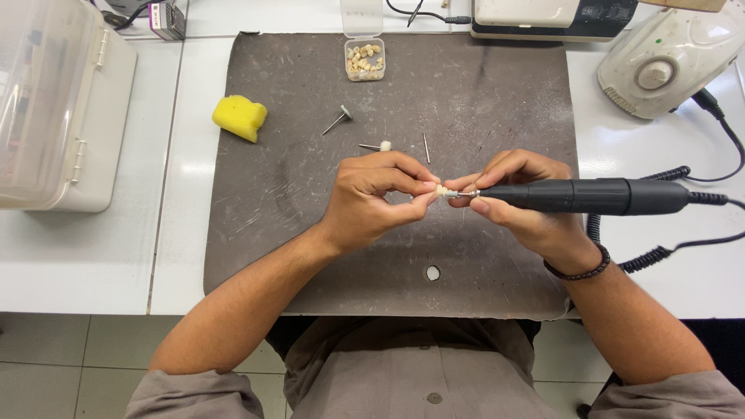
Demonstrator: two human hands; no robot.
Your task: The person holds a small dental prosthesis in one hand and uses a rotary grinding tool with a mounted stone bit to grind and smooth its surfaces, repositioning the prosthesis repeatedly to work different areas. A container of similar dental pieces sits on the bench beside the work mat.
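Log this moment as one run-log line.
left hand: pinches small pale piece | right hand: holds black rotary handpiece, tip at piece | under: dark mat

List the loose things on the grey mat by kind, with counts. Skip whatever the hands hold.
Yellow sponge: 1
Clear box of small pale pieces: 1
Loose rotary bits: 3
Total: 5
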